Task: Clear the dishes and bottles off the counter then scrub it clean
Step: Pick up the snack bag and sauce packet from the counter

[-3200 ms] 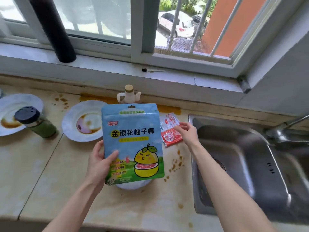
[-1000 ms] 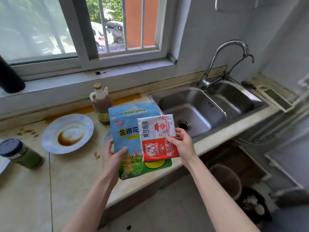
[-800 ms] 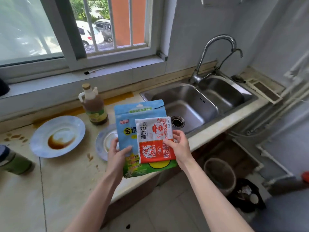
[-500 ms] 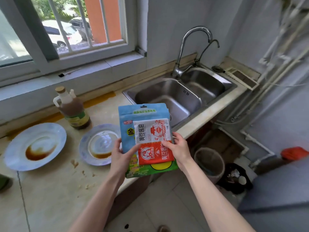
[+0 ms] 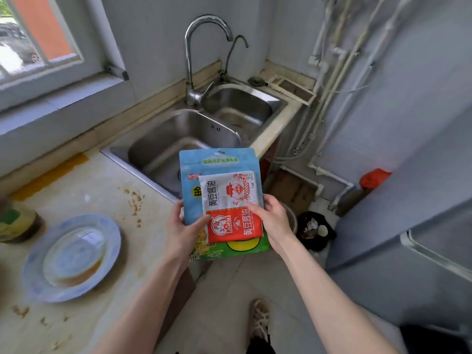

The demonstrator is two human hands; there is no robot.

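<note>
The clearing is judged to be only partly done. A flat blue snack pouch printed with a yellow cartoon fruit (image 5: 219, 162) and a smaller red-and-white sauce sachet (image 5: 232, 208) are held together in mid-air, past the counter's front edge and above the floor. The sachet lies flat on the pouch's face. The pouch is gripped by the left hand (image 5: 182, 228) at its 8 o'clock corner, thumb in front and fingers behind. The sachet is pinched against it by the right hand (image 5: 272, 218) from 3 o'clock, thumb on the print.

On the pale beige stone counter (image 5: 102, 195) a blue-rimmed white plate pooled with brown sauce (image 5: 71, 256) is seen at 8 o'clock of the view. A dark bottle with a green-and-yellow label (image 5: 15, 223) stands at 9 o'clock, cut off by the frame. Scrubbing is judged not yet begun: brown splatters are scattered between plate and sink, and an orange streak runs along the back edge at 10 o'clock. No cloth or sponge is visible.

A stainless steel double sink (image 5: 184, 134) is set at 12 o'clock of the packets, under a tall curved chrome tap (image 5: 194, 60). On the floor, at 3 o'clock of the hands, a round bin (image 5: 291, 218) is partly hidden, with a black-lined bin of scraps (image 5: 315, 231) just beside it — a likely place for the packets.
</note>
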